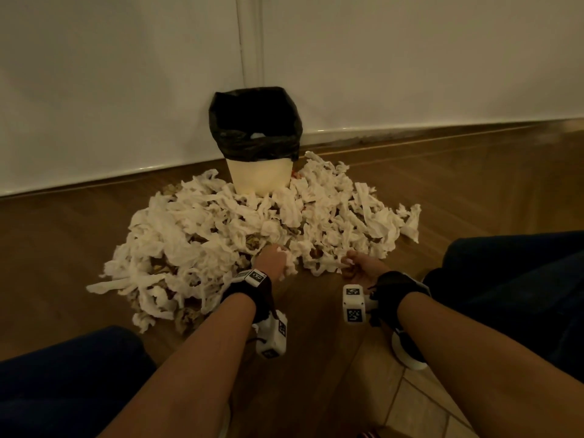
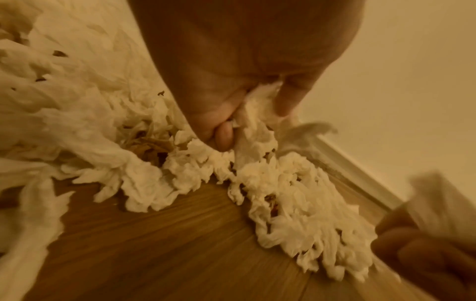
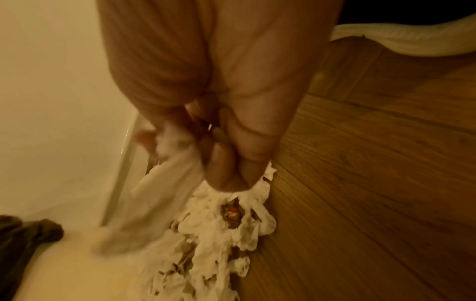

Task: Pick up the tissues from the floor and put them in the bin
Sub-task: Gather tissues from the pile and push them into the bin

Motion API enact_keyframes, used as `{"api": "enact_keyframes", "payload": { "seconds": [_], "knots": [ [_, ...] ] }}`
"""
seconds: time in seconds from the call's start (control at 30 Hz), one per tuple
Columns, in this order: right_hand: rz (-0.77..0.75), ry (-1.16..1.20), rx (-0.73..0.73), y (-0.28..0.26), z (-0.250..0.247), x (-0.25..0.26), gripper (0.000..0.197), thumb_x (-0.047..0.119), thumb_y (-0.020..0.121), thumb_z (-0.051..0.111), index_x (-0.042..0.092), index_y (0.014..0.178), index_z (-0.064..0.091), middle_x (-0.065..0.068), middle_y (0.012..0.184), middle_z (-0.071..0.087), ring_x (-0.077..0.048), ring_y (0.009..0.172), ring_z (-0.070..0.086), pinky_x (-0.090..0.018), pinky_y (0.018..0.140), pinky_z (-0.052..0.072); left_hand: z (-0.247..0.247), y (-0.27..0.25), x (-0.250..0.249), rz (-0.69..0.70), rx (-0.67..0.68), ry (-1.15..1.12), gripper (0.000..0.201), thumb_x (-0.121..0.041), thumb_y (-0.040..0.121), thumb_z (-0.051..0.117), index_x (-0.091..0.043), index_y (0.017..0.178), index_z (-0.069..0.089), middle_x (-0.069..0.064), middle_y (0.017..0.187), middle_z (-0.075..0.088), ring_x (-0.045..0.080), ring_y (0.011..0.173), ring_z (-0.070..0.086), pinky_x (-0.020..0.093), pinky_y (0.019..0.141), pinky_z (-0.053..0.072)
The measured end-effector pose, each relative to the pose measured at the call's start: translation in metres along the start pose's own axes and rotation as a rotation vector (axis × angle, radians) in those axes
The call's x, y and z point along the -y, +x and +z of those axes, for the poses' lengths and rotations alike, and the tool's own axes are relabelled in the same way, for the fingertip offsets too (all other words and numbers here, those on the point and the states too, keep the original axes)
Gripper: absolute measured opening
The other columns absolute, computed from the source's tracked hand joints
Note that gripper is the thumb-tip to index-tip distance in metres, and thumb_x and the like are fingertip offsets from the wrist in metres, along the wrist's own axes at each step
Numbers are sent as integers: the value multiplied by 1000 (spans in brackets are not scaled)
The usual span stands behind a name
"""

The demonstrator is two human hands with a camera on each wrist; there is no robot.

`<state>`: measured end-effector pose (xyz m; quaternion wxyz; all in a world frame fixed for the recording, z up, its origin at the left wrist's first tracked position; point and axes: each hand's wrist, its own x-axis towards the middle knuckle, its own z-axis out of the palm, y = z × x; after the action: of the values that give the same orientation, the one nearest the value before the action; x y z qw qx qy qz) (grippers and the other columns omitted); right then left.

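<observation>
A wide heap of crumpled white tissues [image 1: 240,235] covers the wooden floor in front of a cream bin [image 1: 257,180] lined with a black bag [image 1: 252,121]. At the heap's near edge my left hand [image 1: 273,259] grips a wad of tissue [image 2: 253,114] between thumb and curled fingers. A little to the right, my right hand [image 1: 358,265] is curled round another bunch of tissue [image 3: 175,142] that trails down to the heap [image 3: 219,228]. The bin stands against the white wall, beyond both hands.
White wall [image 1: 410,58] and skirting run behind the bin. My knees in dark trousers sit at the lower left [image 1: 63,374] and right [image 1: 521,279]. A white-soled shoe [image 1: 407,352] is under my right forearm. Bare wooden floor [image 1: 316,311] lies between my arms.
</observation>
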<state>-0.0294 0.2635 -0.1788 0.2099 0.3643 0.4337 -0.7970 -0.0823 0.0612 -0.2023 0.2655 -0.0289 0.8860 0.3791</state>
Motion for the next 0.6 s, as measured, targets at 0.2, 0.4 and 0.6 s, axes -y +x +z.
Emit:
{"api": "enact_keyframes", "payload": {
  "seconds": [0.2,0.4,0.6],
  "knots": [
    [-42,197,-133,-1,16,10,27,10,89,30,12,64,39,0,43,30,-14,42,21,-20,42,29,-12,6,-21,3,-21,-39,37,-18,99,38,1,130,43,23,132,47,34,120,47,37,98,39],
    [-16,31,-129,-5,34,16,37,-2,100,29,0,135,40,-7,73,40,-12,55,26,-23,55,45,-23,1,-27,-14,47,-269,39,4,93,38,0,130,47,21,130,51,36,115,53,36,92,48],
    [-58,-276,-132,-8,45,10,41,-4,99,31,0,140,36,-13,107,58,-14,71,52,-27,62,47,-38,-3,-28,26,-45,-305,28,8,88,41,-3,111,53,20,98,56,26,73,53,34,68,46]
  ]
}}
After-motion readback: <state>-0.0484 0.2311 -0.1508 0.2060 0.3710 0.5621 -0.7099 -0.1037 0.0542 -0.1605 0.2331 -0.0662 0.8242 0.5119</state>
